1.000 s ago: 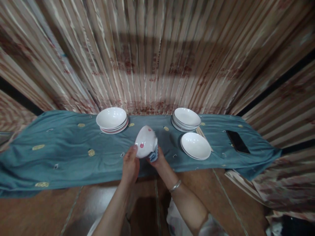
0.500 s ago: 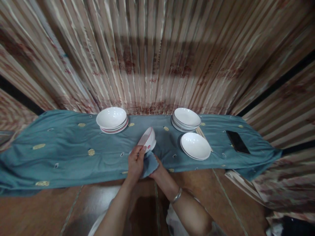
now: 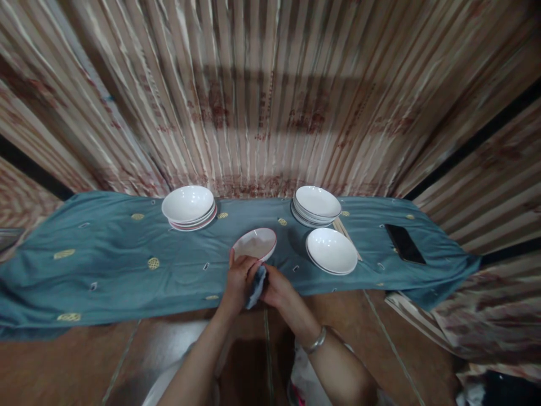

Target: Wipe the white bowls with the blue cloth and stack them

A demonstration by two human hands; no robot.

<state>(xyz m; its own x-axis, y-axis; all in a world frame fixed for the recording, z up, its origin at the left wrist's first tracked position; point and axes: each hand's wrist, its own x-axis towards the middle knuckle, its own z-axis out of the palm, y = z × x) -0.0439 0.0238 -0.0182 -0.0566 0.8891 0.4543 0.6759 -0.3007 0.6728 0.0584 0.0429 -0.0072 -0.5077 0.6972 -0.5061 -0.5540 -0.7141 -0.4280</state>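
From the head view I saw that the bowl [image 3: 256, 242] had turned over: a second earlier its spotted outer wall faced me, half a second earlier it stood on edge, and now its inside lay open to me, mouth tilted up. My left hand [image 3: 240, 282] gripped it by the near rim; my right hand [image 3: 276, 286] was closed around the cloth [image 3: 256, 288], bunched between the two hands just below that rim. I could not tell whether the cloth pressed on the bowl. I judged that the turn had brought the inside within reach of wiping.

The bowl was over the near middle of the table [image 3: 122, 276], between the left stack [image 3: 188, 204] and the two dishes [image 3: 332, 250]. Those, like the right stack [image 3: 318, 202], had stayed put.
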